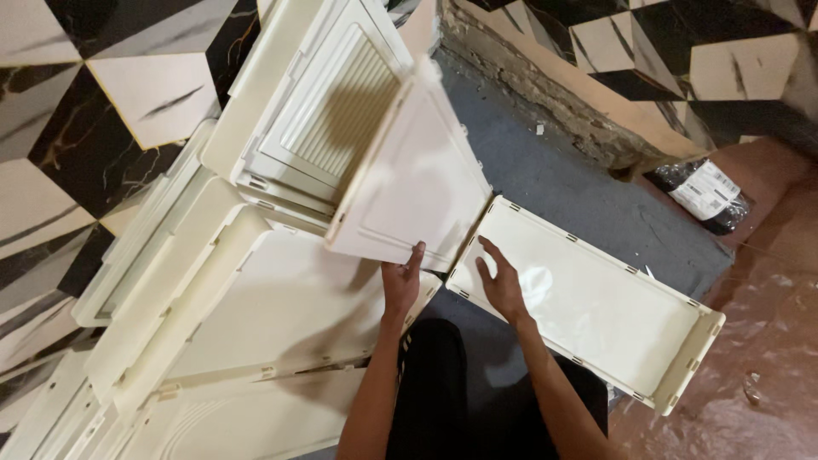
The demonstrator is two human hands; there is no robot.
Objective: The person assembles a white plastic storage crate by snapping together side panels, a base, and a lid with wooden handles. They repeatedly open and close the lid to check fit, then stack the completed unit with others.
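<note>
Left hand [400,285] pinches the lower edge of a tilted cream plastic panel [417,183]; right hand [501,283] lies open-fingered, holding nothing, on the near end of the long flat tray panel [596,311] at 3 o'clock. I judge the tilted panel best kept gripped low and square, since stacked cream panels [256,307] crowd 9 o'clock. Open grey floor [588,192] lies toward 1 o'clock.

A black wrapped packet [704,194] with a white label lies at two o'clock on the reddish floor [767,341]. Black-and-white geometric wall tiles [94,94] fill nine to eleven o'clock. A rough, crumbling wall base [545,94] runs at one o'clock.
</note>
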